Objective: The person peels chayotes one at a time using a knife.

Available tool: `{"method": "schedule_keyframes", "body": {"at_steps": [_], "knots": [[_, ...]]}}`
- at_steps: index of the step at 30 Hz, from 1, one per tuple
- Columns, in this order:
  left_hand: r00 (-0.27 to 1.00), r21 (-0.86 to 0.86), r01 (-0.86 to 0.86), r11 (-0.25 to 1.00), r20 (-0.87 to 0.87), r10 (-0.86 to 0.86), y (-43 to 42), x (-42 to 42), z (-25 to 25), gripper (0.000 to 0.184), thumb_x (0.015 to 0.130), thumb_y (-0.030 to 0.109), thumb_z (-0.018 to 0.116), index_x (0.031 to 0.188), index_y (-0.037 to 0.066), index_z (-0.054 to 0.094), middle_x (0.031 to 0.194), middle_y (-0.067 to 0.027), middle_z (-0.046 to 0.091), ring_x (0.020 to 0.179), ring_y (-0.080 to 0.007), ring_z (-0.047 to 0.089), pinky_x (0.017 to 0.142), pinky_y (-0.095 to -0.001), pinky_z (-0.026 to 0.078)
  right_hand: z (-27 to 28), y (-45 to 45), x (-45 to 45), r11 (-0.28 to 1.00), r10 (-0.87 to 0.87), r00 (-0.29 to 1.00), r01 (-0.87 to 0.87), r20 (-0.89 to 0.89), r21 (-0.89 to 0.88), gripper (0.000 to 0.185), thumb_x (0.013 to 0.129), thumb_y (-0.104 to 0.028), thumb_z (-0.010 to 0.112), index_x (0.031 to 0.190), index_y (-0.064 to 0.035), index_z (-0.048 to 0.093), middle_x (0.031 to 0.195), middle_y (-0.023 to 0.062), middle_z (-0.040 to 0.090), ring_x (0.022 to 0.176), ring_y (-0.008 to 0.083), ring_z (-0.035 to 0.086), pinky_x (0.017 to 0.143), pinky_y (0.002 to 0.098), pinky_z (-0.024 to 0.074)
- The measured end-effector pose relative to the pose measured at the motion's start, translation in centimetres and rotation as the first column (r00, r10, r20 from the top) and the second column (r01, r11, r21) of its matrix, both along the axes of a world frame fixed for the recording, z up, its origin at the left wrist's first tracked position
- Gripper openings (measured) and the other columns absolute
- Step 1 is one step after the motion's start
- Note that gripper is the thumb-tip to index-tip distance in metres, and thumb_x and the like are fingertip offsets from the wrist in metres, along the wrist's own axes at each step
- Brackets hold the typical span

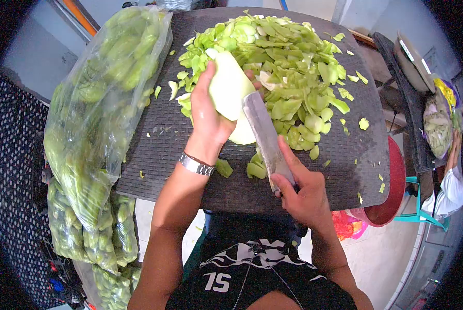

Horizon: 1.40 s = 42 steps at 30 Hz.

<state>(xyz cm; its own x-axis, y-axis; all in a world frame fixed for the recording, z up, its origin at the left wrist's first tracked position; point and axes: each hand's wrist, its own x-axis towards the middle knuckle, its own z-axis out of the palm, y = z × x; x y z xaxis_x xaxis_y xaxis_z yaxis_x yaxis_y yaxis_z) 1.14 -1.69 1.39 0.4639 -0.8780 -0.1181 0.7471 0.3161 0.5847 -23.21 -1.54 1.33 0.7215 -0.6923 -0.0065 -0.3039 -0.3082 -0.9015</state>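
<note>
- At the left of the frame, a clear bag (105, 77) of green vegetables is lying along the edge of the table (154, 173), apart from the working hands.
- Just left of centre, the left hand (211, 116) is gripping a large pale vegetable (227, 85), thumb along its near side, fingertips showing at the far side. Those fingertips are sitting close to the blade; keeping them behind the cutting line would be sounder practice.
- At frame centre, the knife (265, 137) is resting its tip end against the vegetable. A shallow angle and short, light strokes would be sparing the flesh; a steep blade would be gouging it.
- At upper centre and right, peelings (293, 57) are lying heaped behind the work, leaving the blade in plain view.
- Right of centre, the right hand (306, 191) is closing around the knife, forefinger and thumb bracing the blade's base. This grip is favouring control; a steady wrist would be keeping cuts even.
</note>
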Motion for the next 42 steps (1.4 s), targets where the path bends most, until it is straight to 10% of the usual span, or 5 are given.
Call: {"method": "schedule_keyframes", "body": {"at_steps": [3,9,18,21,42], "knots": [[0.997,0.01,0.073,0.997,0.016,-0.073,-0.4,-0.5,-0.9,0.054,0.101,0.051,0.053,0.137,0.011,0.057,0.117,-0.0215,0.069,0.101,-0.0386,0.07,0.092,-0.0508,0.057,0.3,-0.4,0.6,0.997,-0.064,0.997,0.066,-0.043,0.042,0.07,0.094,-0.01,0.069,0.157,-0.0199,0.043,0.076,0.0206,0.071,0.067,0.0279,0.075,0.066,0.0379,0.0573],[0.997,0.02,0.076,0.997,0.002,-0.076,-0.3,-0.1,-0.7,0.055,0.101,0.052,0.052,0.134,0.008,0.057,0.115,-0.0215,0.069,0.097,-0.0366,0.071,0.086,-0.0504,0.059,-1.1,0.3,0.4,0.998,-0.031,0.998,0.034,0.051,-0.043,0.069,0.094,-0.002,0.065,0.158,-0.0165,0.042,0.075,0.0054,0.069,0.057,0.0063,0.056,0.056,0.0255,0.05],[0.994,0.033,0.104,0.994,0.012,-0.104,-0.3,0.0,-0.9,0.056,0.102,0.052,0.05,0.134,0.007,0.055,0.115,-0.0223,0.068,0.094,-0.0384,0.07,0.084,-0.0547,0.058,-0.6,0.3,0.5,0.987,0.001,1.0,-0.003,0.013,0.158,0.071,0.093,-0.009,0.069,0.158,-0.0208,0.042,0.081,0.0233,0.072,0.067,0.024,0.073,0.067,0.0356,0.0563],[0.99,0.064,0.138,0.988,0.016,-0.139,-0.1,-0.2,-1.0,0.055,0.102,0.052,0.049,0.133,0.007,0.055,0.114,-0.0224,0.068,0.094,-0.0386,0.071,0.083,-0.0548,0.059,-0.6,-0.3,0.4,0.99,0.03,1.0,-0.03,0.002,0.139,0.07,0.096,0.0,0.063,0.16,-0.0172,0.039,0.079,0.0026,0.069,0.057,0.0051,0.053,0.052,0.0234,0.0471],[1.0,0.035,0.012,0.999,-0.03,-0.011,-0.3,0.1,-1.5,0.05,0.103,0.049,0.05,0.131,0.007,0.059,0.115,-0.0176,0.071,0.098,-0.037,0.071,0.084,-0.0511,0.056,-1.7,-2.8,-1.1,0.557,-0.124,0.926,-0.232,0.357,0.797,0.072,0.099,-0.013,0.065,0.16,-0.0055,0.028,0.076,0.0086,0.065,0.053,0.0149,0.06,0.041,0.0274,0.0455]]}}
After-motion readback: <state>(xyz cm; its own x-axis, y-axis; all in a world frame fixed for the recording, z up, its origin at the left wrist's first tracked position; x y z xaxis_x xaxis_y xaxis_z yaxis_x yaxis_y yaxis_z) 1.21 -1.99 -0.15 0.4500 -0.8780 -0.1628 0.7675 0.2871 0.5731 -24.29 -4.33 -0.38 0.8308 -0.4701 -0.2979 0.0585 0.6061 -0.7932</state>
